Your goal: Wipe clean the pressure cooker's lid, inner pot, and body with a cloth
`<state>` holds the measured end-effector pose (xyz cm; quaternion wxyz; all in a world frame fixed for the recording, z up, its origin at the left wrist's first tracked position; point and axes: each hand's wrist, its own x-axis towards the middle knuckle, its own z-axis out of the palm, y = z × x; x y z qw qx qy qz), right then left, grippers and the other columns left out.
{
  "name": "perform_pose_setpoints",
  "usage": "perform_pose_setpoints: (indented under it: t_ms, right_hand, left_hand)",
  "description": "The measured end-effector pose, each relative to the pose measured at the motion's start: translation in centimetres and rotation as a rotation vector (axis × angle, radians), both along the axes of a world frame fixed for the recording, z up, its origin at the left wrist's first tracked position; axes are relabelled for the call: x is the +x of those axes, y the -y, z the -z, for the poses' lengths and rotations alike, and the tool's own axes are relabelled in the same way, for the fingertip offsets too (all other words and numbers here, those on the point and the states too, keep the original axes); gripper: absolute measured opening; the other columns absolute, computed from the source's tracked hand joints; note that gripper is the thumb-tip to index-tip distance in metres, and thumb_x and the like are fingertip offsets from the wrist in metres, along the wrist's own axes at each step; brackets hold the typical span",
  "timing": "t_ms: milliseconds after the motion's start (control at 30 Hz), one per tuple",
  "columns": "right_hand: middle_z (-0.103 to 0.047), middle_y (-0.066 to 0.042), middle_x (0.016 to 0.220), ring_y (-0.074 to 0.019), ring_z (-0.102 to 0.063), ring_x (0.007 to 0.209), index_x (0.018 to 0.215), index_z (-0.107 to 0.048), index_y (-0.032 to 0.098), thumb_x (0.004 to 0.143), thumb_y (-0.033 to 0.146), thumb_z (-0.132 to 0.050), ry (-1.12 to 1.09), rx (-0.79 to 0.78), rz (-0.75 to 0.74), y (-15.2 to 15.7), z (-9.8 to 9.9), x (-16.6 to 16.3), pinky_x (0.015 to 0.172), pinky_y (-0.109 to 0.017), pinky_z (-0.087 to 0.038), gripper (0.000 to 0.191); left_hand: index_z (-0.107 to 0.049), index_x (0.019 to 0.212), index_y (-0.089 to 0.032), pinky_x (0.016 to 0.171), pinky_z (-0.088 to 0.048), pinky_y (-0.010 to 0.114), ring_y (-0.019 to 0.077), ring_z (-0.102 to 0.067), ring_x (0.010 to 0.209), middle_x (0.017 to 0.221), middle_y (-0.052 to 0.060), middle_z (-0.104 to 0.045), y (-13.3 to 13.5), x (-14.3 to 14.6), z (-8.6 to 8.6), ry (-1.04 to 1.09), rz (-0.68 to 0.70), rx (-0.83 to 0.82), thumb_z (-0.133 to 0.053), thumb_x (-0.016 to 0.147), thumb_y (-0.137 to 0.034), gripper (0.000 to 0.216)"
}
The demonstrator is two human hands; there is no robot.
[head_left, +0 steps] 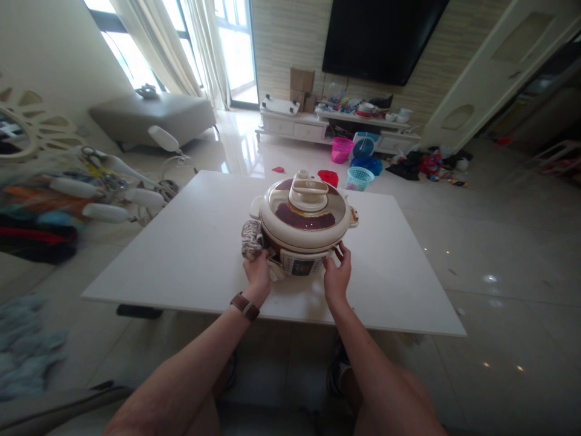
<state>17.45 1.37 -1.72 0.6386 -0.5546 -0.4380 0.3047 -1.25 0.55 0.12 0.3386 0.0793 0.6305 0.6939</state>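
A cream electric cooker [303,225] with a glass lid and a knob on top stands in the middle of a white low table [190,254]. My left hand [257,274] is closed round a patterned cloth [251,239] and presses it against the cooker's left side. On its wrist is a brown watch. My right hand [338,274] grips the cooker's lower right front, beside the control panel, with fingers curled against the body.
A rack with scissors and white-handled tools [113,188] stands left of the table. Beyond lie a grey bench [154,115], a TV cabinet [336,124] with clutter, plastic baskets [358,177] on the glossy floor, and a wall TV [381,36].
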Motion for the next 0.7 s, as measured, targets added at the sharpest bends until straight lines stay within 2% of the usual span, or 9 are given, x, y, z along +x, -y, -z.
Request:
perform_pose_setpoints:
  t_ms: [433, 700]
  right_hand:
    - [-0.067, -0.009, 0.141, -0.0257, -0.063, 0.131, 0.139, -0.06, 0.028, 0.081, 0.029, -0.064, 0.013, -0.012, 0.013, 0.2, -0.6, -0.2, 0.108, -0.049, -0.056, 0.058]
    - [-0.066, -0.009, 0.143, -0.0259, -0.063, 0.132, 0.137, -0.061, 0.028, 0.079, 0.027, -0.061, 0.021, -0.041, 0.036, 0.5, -1.5, -0.6, 0.109, -0.051, -0.055, 0.058]
  left_hand:
    - [-0.078, 0.09, -0.012, 0.073, -0.053, 0.034, 0.0222, -0.071, 0.081, 0.09, 0.008, -0.078, 0.2, 0.1, -0.4, 0.018, 0.01, -0.003, -0.075, 0.061, -0.023, 0.031]
    - [-0.077, 0.089, -0.013, 0.076, -0.054, 0.034, 0.0222, -0.071, 0.083, 0.09, 0.007, -0.078, 0.2, 0.1, -0.8, -0.001, 0.005, -0.007, -0.074, 0.062, -0.022, 0.029]
